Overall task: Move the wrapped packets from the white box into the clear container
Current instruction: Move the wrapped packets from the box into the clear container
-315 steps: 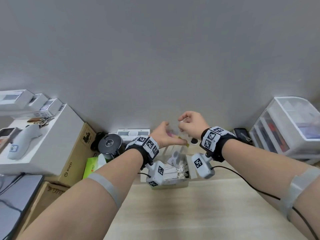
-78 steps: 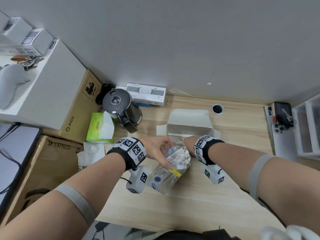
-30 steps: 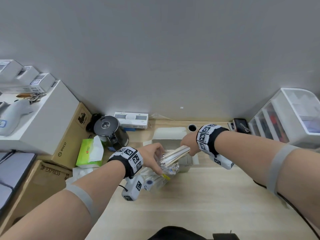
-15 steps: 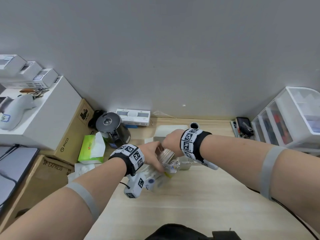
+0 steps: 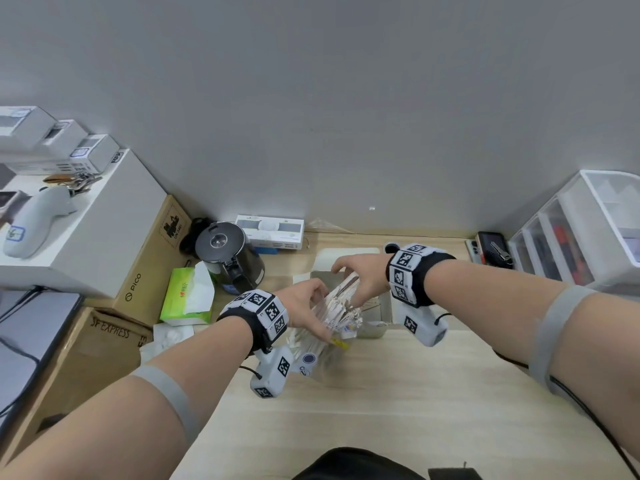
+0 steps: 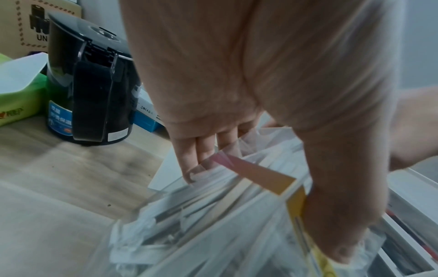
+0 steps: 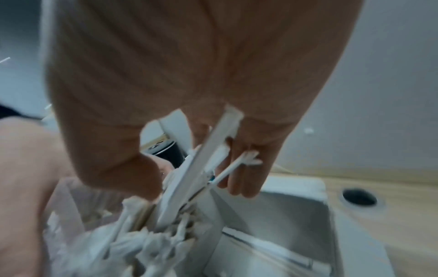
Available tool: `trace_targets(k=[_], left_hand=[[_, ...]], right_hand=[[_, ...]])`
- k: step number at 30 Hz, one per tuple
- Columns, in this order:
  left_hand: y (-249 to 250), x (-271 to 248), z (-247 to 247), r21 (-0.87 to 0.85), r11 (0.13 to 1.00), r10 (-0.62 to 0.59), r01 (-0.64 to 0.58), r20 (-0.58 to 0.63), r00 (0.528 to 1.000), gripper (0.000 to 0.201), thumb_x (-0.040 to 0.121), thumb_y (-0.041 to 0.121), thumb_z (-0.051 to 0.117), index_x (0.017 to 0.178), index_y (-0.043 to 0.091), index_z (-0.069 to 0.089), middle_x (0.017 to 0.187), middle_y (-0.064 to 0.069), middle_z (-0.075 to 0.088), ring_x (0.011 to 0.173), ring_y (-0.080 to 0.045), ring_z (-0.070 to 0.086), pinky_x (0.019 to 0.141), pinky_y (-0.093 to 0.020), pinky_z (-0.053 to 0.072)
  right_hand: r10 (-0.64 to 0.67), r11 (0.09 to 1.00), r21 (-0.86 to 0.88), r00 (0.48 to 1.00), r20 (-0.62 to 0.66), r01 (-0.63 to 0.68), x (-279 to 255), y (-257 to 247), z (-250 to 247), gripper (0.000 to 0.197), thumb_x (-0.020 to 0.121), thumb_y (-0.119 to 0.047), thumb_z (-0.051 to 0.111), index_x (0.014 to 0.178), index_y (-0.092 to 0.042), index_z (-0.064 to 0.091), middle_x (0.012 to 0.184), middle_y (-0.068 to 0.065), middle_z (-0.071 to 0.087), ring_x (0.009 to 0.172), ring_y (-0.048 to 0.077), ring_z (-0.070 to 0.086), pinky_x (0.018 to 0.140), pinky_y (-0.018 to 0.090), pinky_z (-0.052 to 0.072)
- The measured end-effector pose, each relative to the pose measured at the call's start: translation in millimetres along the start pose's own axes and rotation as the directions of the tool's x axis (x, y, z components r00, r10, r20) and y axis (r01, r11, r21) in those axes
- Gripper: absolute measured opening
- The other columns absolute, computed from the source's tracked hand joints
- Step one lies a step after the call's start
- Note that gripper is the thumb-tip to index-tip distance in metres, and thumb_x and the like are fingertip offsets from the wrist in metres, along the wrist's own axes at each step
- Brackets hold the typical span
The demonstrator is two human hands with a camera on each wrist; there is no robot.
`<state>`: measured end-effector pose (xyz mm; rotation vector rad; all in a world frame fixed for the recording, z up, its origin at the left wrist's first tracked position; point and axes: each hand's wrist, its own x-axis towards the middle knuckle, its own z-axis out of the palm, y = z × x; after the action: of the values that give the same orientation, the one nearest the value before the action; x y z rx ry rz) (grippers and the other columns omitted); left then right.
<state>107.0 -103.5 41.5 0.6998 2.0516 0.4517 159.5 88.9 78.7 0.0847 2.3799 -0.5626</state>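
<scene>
1. Against half a second ago, the right hand (image 5: 362,276) has turned palm-down over the container (image 5: 323,336), its wrist now farther from the left hand (image 5: 304,306); the packets (image 5: 341,301) it holds have tipped from lying across the mouth to slanting down into it.
2. The left hand grips the container as before, thumb on the near wall, fingers on the far rim; the container stays tilted on the desk (image 5: 398,393), mouth toward the box (image 5: 375,308).
3. Compared with 2.6 s ago, the right hand is out of the box and above the container.
4. The head view alone shows the layout: the box just behind the container, touching or nearly so, flap open; a kettle (image 5: 227,254) and tissue pack (image 5: 187,296) left of the container, drawers (image 5: 581,233) well to its right.
5. The left wrist view adds the thumb (image 6: 341,215) pressed on the container's yellow label (image 6: 305,224) and fingertips (image 6: 189,161) hooked over the far edge, with packets (image 6: 213,215) packed inside.
6. The right wrist view shows the thumb and fingers (image 7: 244,168) pinching a few packets (image 7: 196,172), lower ends among those already inside, and the box (image 7: 284,215) bottom nearly bare, one packet (image 7: 267,247) left.
</scene>
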Motion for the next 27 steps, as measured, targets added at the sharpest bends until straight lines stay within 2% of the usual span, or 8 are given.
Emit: trace_targets(k=[5,9,13,16,20,23,25,27], left_hand=[[0,4,0,-0.056,0.998,0.021,-0.022,-0.028,0.999,0.087,0.063,0.028,0.097,0.133,0.017,0.047,0.099,0.010,0.052,0.084,-0.006,0.052,0.070,-0.020,0.045],[0,10,3,-0.142,0.990,0.018,-0.021,-0.021,1.000,0.107,0.056,0.027,0.098,0.147,0.014,0.041,0.128,0.002,0.057,0.119,-0.017,0.056,0.104,-0.031,0.048],[-3,12,1,-0.157,0.988,-0.016,0.014,-0.009,1.000,0.105,0.061,0.025,0.097,0.146,0.012,0.039,0.127,0.003,0.056,0.117,-0.016,0.055,0.102,-0.027,0.047],[-10,11,-3,-0.086,0.995,-0.055,0.058,0.034,0.998,0.123,0.042,0.055,0.099,0.143,0.017,0.042,0.130,0.000,0.061,0.119,-0.020,0.061,0.107,-0.040,0.051],[-19,13,-5,-0.009,0.999,-0.052,0.053,0.108,0.993,0.103,0.042,0.052,0.094,0.130,0.025,0.049,0.123,-0.003,0.065,0.112,-0.025,0.065,0.098,-0.046,0.055],[-20,11,-7,0.035,0.998,-0.049,0.043,0.195,0.980,0.093,0.046,0.049,0.094,0.126,0.027,0.050,0.122,-0.007,0.064,0.105,-0.021,0.064,0.098,-0.048,0.055],[-22,12,-7,0.061,0.998,-0.041,0.027,0.244,0.969,0.084,0.051,0.047,0.094,0.120,0.027,0.050,0.119,-0.010,0.063,0.096,-0.018,0.059,0.097,-0.049,0.054],[-27,17,-6,0.077,0.997,-0.042,0.021,0.275,0.961,0.077,0.061,0.039,0.095,0.122,0.025,0.049,0.106,-0.002,0.060,0.091,-0.015,0.053,0.090,-0.041,0.053]], right_hand=[[0.052,0.940,0.339,0.998,-0.018,-0.043,1,-12,27,0.060,0.088,-0.059,0.047,0.139,-0.028,0.046,0.133,-0.001,0.057,0.117,0.020,0.055,0.104,0.041,0.041],[0.117,0.881,0.472,0.977,-0.176,-0.020,12,-27,47,0.071,0.091,-0.071,0.025,0.133,-0.023,0.055,0.132,0.000,0.060,0.116,0.021,0.057,0.101,0.040,0.042],[0.100,0.826,0.560,0.960,-0.261,0.066,18,-31,55,0.061,0.098,-0.062,0.026,0.129,-0.019,0.056,0.126,-0.002,0.062,0.110,0.018,0.057,0.098,0.037,0.043],[0.137,0.798,0.599,0.945,-0.297,0.072,25,-20,42,0.049,0.101,-0.052,0.032,0.126,-0.018,0.056,0.117,-0.008,0.057,0.106,0.014,0.055,0.091,0.033,0.041],[0.206,0.919,0.377,0.956,-0.210,-0.116,55,17,31,0.022,0.090,-0.018,0.052,0.098,-0.011,0.071,0.100,0.007,0.073,0.094,0.028,0.067,0.084,0.036,0.056],[0.205,0.979,0.014,0.979,-0.008,-0.205,76,35,45,0.036,0.084,-0.013,0.054,0.114,0.000,0.069,0.117,0.019,0.070,0.109,0.036,0.067,0.093,0.044,0.056],[0.182,0.974,-0.152,0.980,0.078,-0.169,87,40,61,0.045,0.086,-0.012,0.053,0.128,0.001,0.061,0.131,0.021,0.061,0.121,0.037,0.059,0.101,0.048,0.049],[0.158,0.960,-0.257,0.976,0.149,-0.116,99,42,76,0.046,0.089,-0.014,0.052,0.133,-0.002,0.058,0.138,0.022,0.055,0.125,0.037,0.056,0.104,0.047,0.047]])
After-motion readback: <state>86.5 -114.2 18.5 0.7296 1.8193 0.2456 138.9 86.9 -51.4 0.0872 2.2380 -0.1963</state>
